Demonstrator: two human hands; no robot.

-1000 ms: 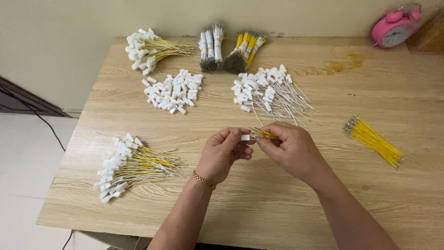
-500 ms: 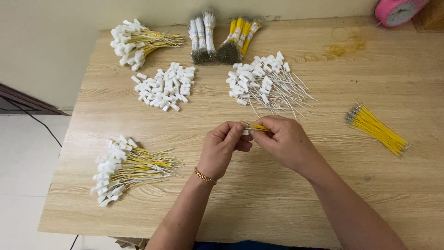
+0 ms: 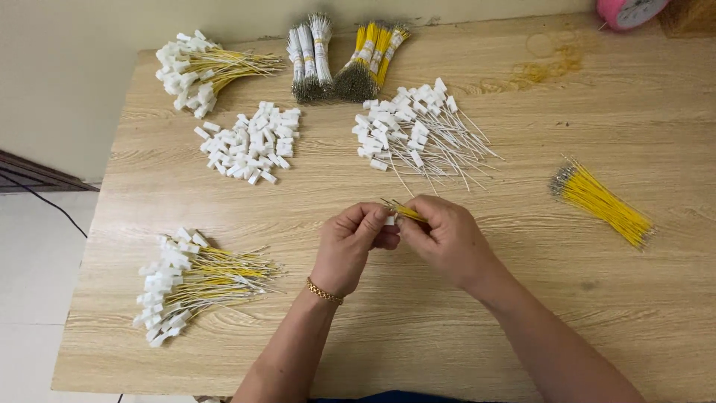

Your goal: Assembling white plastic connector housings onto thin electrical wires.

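- Pale wood-grain tabletop [image 3: 418, 313] filled the view, with a cream wall behind it and white floor to your left.
- Your left hand [image 3: 352, 246], a gold bracelet [image 3: 324, 292] at its wrist, was curled nearly closed, thumb and fingertips pinching a small white plastic connector [image 3: 389, 220] at mid-table.
- Your right hand [image 3: 447, 240] met it, fingers closed on a thin yellow wire [image 3: 406, 212] whose end poked up and left from the pinch; both hands touched at the fingertips.
- To your near left lay a heap of yellow and white wires fitted with white connectors [image 3: 186, 282].
- Well off to the right sat a loose bundle of bare yellow wires [image 3: 603, 202].
- Just beyond your hands was a spread of white wires with white connectors [image 3: 418, 130].
- Left of that lay a pile of loose white connectors [image 3: 250, 143].
- At the far edge sat another yellow-wired heap [image 3: 200, 69], then taped white wire bundles [image 3: 309, 54] and yellow wire bundles [image 3: 373, 56].
- A pink alarm clock [image 3: 630, 10] showed partly at the far right corner.
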